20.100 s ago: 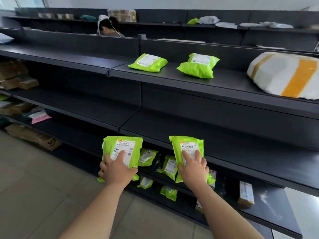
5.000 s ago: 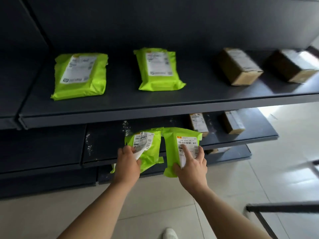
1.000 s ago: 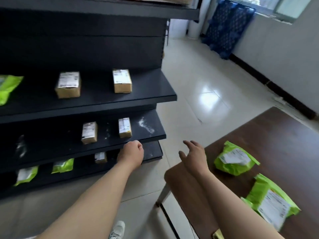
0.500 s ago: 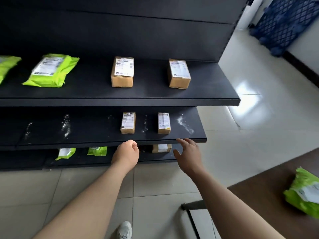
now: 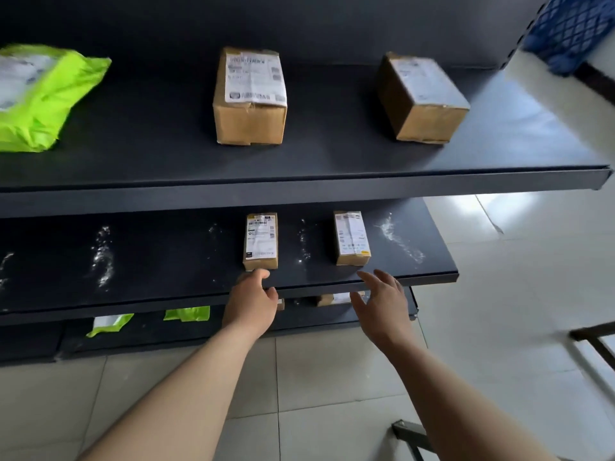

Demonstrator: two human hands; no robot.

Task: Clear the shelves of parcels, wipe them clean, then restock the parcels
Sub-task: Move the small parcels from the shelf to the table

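Two green mailers that filled the hands five seconds ago are gone from them. A second ago they lay on the brown table off to the right, and both hands have since swung back to the middle shelf.

The left hand holds nothing, its fingers loosely curled. Its thumb reaches toward the front end of the left small box, and whether it touches I cannot tell. The right hand is also empty, fingers straight and spread over the shelf's front edge, just short of the right small box.

Both boxes lie flat, labels up, near the front edge toward the shelf's right end, apart from each other. White dusty streaks lie between and beside them.

Clearing looks about midway, with this pair next to go. The upper shelf still carries a large cardboard box, a second large box and a lime-green mailer at its left edge. The bottom-shelf mailers also remain, so wiping seems some way off.
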